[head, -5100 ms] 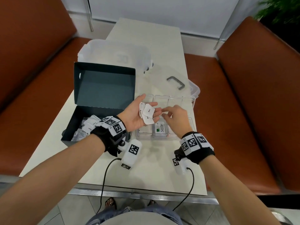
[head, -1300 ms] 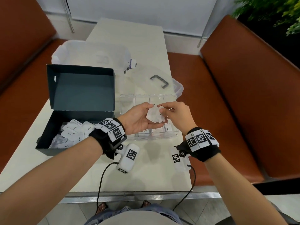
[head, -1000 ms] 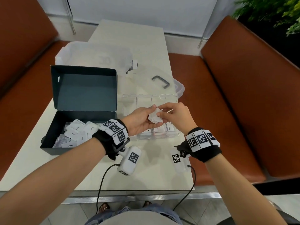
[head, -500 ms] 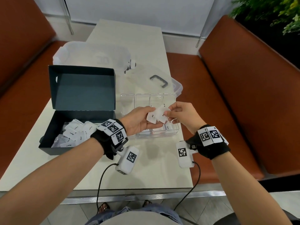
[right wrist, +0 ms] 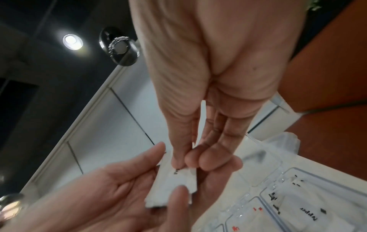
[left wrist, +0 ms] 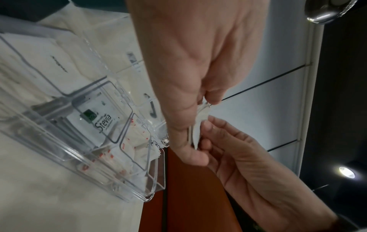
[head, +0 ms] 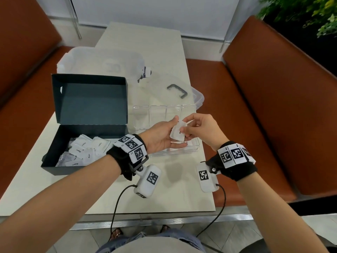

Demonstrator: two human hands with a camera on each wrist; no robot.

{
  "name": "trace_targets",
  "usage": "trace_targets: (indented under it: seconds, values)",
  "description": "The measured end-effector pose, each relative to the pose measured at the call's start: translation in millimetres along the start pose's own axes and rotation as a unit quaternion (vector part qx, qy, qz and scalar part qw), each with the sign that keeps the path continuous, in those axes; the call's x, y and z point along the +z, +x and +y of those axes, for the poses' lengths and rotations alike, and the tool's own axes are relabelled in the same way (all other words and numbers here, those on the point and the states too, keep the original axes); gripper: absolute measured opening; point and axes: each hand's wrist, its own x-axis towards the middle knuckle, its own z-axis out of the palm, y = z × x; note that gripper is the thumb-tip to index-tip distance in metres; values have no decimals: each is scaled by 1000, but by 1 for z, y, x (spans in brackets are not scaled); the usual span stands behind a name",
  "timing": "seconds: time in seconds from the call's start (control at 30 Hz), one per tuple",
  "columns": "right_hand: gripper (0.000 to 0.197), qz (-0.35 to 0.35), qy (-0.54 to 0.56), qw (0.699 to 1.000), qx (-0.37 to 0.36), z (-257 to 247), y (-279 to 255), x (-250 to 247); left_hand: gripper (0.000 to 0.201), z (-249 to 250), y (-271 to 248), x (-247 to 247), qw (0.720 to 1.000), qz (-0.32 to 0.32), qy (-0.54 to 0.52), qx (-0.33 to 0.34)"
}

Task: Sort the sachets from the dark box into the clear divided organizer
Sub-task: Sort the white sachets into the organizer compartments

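Head view: left hand (head: pixel 160 136) palm up above the near row of the clear organizer (head: pixel 165 111), fingers curled round a small stack of white sachets (head: pixel 177 133). Stack tilted, long axis running near-left to far-right, top edge pointing away. Right hand (head: pixel 202 130) pinching the upper sachet, thumb on its face. Dark box (head: pixel 60 141) open at left on the table (head: pixel 173 194), more sachets inside; clear lid with grey handle (head: pixel 177 90) beyond the organizer.

Left wrist view: stack seen edge-on between both hands, thin white sachet edges (left wrist: pixel 195 133) running along the fingers. Stevia sachet (left wrist: pixel 101 119) flat in one organizer compartment; red-printed sachets (left wrist: pixel 129 147) in the next.

Right wrist view: thumb and forefinger pressed on a sachet end; printed sachets in the compartments at lower right.
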Motion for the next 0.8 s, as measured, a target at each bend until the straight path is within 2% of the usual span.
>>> trace_targets:
  seconds: [0.13,0.27,0.53,0.6,0.7,0.8]
  values:
    - [19,-5,-102,994,-48,1,1,5,45,-3,4,0,1000,7,20,9]
    - [18,-19,-139,987,-75,-1,2,10,43,-3,8,0,999,23,15,17]
    - [8,6,-130,991,-35,3,10,2,45,-6,12,3,999,10,36,10]
    - [8,29,-148,988,-35,5,13,-6,38,-5,12,0,997,19,70,13]
    - [6,50,-149,987,-16,9,14,-15,25,-5,16,-5,983,67,157,63]
    - [12,57,-69,996,16,13,12,-17,7,-5,20,-3,975,113,157,113]
